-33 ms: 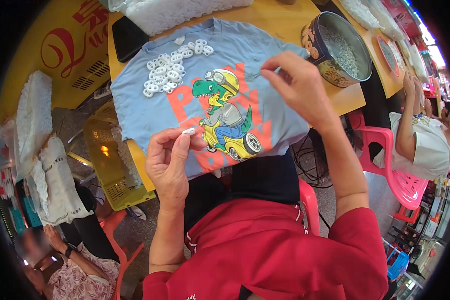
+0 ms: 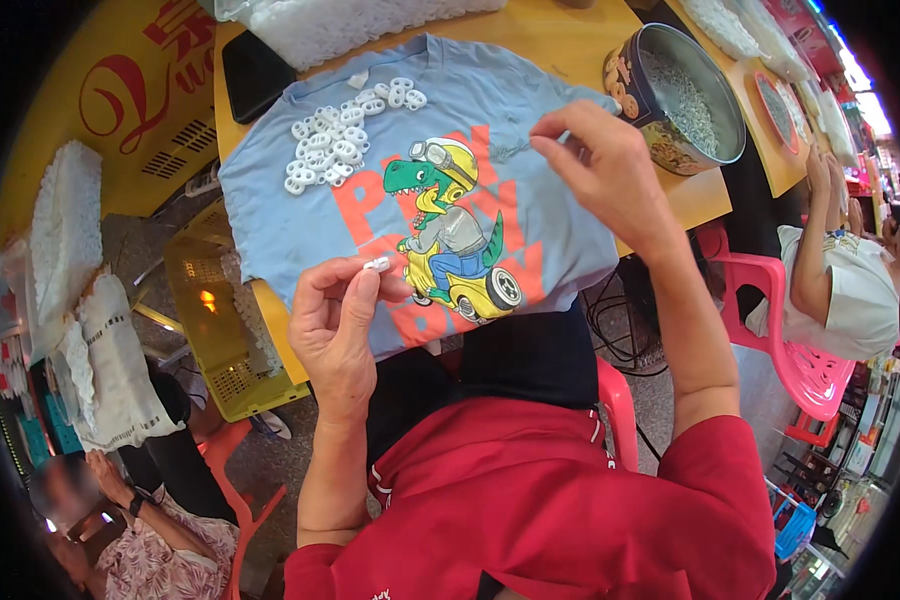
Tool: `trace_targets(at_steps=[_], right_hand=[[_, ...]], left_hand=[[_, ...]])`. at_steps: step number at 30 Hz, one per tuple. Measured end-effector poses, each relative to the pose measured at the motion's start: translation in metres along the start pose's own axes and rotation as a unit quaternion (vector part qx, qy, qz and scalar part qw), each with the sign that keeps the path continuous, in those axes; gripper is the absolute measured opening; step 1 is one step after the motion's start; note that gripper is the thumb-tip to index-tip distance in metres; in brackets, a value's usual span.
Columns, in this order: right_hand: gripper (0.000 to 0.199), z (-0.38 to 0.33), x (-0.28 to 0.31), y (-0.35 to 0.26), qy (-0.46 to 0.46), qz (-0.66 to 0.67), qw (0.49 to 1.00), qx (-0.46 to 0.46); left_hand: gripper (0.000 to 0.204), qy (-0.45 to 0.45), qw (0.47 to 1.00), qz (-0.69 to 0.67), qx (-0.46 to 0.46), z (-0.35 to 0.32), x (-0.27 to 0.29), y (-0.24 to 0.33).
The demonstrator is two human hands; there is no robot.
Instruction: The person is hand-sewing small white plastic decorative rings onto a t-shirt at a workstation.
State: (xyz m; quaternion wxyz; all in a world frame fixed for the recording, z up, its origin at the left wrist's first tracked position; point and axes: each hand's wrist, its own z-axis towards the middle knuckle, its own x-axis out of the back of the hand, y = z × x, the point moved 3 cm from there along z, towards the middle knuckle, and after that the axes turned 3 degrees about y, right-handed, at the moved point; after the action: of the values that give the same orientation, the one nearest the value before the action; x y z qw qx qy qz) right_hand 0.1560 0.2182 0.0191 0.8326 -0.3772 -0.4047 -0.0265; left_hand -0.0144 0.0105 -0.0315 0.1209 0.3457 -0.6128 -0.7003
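My left hand [image 2: 335, 335] pinches a small white plastic piece [image 2: 377, 264] between thumb and forefinger, above the printed front of a light blue T-shirt [image 2: 280, 235]. Farther off to the right, my right hand [image 2: 605, 165] has its thumb and forefinger tips close together; anything between them is too small to make out. Right beside those fingertips, a little heap of tiny silvery-grey pieces [image 2: 508, 153] lies on the cloth. A cluster of white oval pieces with two holes [image 2: 320, 150] rests on the upper left of the shirt.
A round tin [image 2: 660, 130] of tiny metallic pieces stands at the far right of the yellow table [image 2: 695, 200]. Behind the shirt are a dark flat object [image 2: 254, 78] and a bag of white pieces [image 2: 360, 25]. A yellow crate [image 2: 195, 300] sits left. Other people sit on both sides.
My right hand has shifted very slightly to the right, away from the small grey heap. The left hand keeps its hold on the white piece.
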Motion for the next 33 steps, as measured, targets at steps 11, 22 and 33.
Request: trace_targets(at_steps=[11, 22, 33], right_hand=[[0.01, 0.015, -0.015, 0.001, -0.061, -0.069, 0.995, 0.041], [0.009, 0.026, -0.036, -0.008, -0.113, -0.18, 0.973, 0.096], [0.015, 0.051, -0.017, 0.004, -0.055, -0.122, 0.99, 0.048]], left_hand=[[0.013, -0.024, 1.0, 0.005, -0.012, 0.002, 0.0, -0.002], [0.012, -0.022, 1.0, -0.002, 0.004, 0.003, 0.001, -0.002], [0.011, -0.027, 1.0, -0.006, 0.004, 0.003, 0.002, -0.001]])
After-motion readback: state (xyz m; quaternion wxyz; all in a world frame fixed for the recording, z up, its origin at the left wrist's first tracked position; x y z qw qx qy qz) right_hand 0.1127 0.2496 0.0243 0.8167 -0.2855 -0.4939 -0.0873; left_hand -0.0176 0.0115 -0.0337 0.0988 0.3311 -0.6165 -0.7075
